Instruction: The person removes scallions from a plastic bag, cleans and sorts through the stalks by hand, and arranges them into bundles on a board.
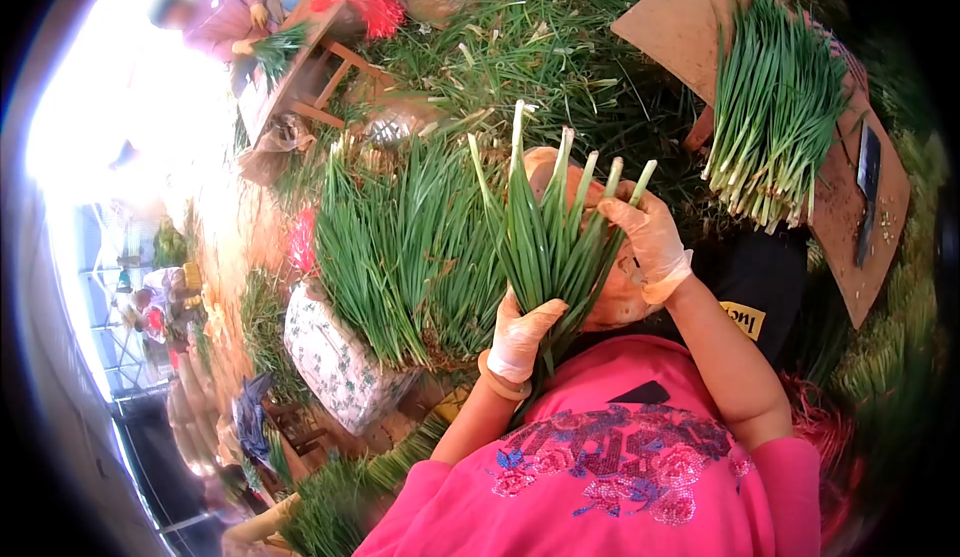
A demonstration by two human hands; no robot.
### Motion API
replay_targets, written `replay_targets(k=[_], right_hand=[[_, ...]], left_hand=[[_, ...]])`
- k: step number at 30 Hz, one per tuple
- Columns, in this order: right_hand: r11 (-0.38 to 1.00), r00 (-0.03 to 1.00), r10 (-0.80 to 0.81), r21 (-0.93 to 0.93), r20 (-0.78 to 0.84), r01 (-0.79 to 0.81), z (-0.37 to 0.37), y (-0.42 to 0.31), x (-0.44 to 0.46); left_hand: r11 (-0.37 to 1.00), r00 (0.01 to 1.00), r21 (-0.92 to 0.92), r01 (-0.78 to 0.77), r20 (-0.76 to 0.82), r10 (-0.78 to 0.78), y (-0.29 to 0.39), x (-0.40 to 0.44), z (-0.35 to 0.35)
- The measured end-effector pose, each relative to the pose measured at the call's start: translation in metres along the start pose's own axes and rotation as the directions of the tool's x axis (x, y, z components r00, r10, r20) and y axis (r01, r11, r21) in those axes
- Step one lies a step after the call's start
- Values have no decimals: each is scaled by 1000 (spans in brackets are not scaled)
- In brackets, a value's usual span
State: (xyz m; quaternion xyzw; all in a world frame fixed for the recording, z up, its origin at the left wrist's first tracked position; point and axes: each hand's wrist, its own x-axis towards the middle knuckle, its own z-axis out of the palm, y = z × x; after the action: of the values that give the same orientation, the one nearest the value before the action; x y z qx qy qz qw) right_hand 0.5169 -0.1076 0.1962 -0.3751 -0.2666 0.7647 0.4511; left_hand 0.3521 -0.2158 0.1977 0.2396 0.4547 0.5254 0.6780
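Observation:
My left hand [525, 337], in a thin whitish glove, is wrapped round the lower leafy part of a small bunch of green stalks [548, 247]. The bunch stands fanned out, its pale root ends pointing away from me. My right hand [650, 242], gloved too, pinches one stalk near its pale end at the right side of the bunch. Left of the bunch lies a wide pile of long green leaves [405, 252]. A neat heap of trimmed stalks [775, 107] rests on a wooden board [665, 32] at the upper right.
A dark-bladed knife [867, 192] lies on the board's right part. Loose leaves [480, 52] cover the ground ahead. A flowered cushion [335, 357] is at the left. Another person [225, 22] holds greens at a wooden table [290, 82], upper left.

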Motion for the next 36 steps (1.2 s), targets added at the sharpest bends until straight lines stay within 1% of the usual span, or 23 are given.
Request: replay_targets(k=[2,3,6,9,12,15,18,19,21,22,24,25,26,27,28,29,30,32,33,36], right_hand=[[982,997,75,178,-32,-68,6,-6,-8],[970,999,28,243,-27,-21,11,-5,-10],[976,1000,-17,216,-5,17,2,5,-1],[999,1000,26,31,-11,-26,3,-7,-3],[991,993,-75,-103,95,85,-3,-4,2],[998,992,-16,-64,128,24,3,-3,-2],[984,984,-99,-134,147,119,7,5,-1],[986,989,-5,-165,145,29,8,-1,-3],[980,988,-12,-196,153,42,6,4,-3],[976,987,-16,-211,158,49,3,7,-2],[982,990,29,-188,141,-2,3,5,-5],[983,990,55,-181,132,-31,7,-3,-11],[983,989,82,-174,124,-59,10,-7,-15],[967,985,109,-245,131,-75,6,-6,-14],[974,985,82,-221,151,-47,4,-3,-13],[980,984,53,-196,169,-19,2,2,-10],[985,982,24,-170,187,8,1,4,-9],[1000,983,15,-16,182,-12,9,2,-12],[998,984,10,62,177,-21,12,1,-14],[994,984,45,94,175,-62,12,-1,-16]], left_hand=[[999,999,-11,37,-12,-37,3,1,0],[999,999,-10,37,-15,-37,4,1,2],[982,995,-163,98,3,-98,1,2,-9],[983,992,-137,123,7,-123,7,4,-10],[971,982,-175,163,120,-144,13,9,-12],[996,991,-55,71,114,-65,16,14,0],[999,990,54,7,143,-14,22,25,7],[996,991,85,-21,136,10,22,30,8],[997,996,61,-47,73,42,22,35,13],[996,997,87,-37,73,31,26,37,11],[990,997,137,-16,73,6,34,42,7],[977,999,211,-30,-34,39,29,50,-1],[981,999,192,-1,-41,9,31,53,-4],[984,999,173,29,-46,-21,36,55,-8],[986,997,155,58,-50,-51,39,57,-9],[993,1000,114,25,-18,-23,40,56,-4],[987,1000,161,16,5,-17,44,54,6],[968,999,251,-6,51,-7,49,50,24],[976,984,214,-35,181,-5,45,54,26],[919,972,391,-51,232,-45,34,61,17]])
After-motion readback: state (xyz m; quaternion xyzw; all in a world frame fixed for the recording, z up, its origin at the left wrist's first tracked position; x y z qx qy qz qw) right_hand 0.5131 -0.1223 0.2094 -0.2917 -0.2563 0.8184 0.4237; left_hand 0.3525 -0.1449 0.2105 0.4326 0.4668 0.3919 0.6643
